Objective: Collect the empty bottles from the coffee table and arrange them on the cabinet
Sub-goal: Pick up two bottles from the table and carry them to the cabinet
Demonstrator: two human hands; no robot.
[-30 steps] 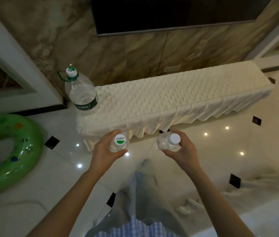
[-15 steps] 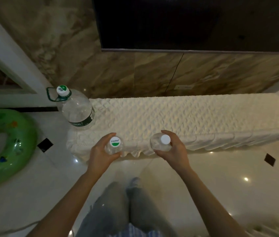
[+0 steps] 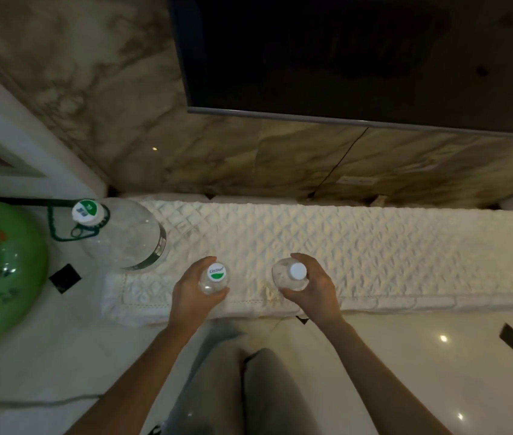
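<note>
The left hand (image 3: 193,293) is gripping a clear, empty-looking green-and-white-capped plastic bottle (image 3: 214,279); the right hand (image 3: 313,285) is gripping a clear white-capped plastic bottle (image 3: 289,274) above the near edge of the white quilted cabinet cover (image 3: 358,246).

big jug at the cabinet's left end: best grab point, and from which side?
Take the large water jug by the green carry handle at its neck, from above and the left. It stands upright, and the clear body looks too wide for one hand. The handle hangs on the side away from the cabinet.

I see a dim, grainy room; small ceiling-light glints dot the glossy floor (image 3: 437,356), and wide-angle distortion bends the edges.
</note>
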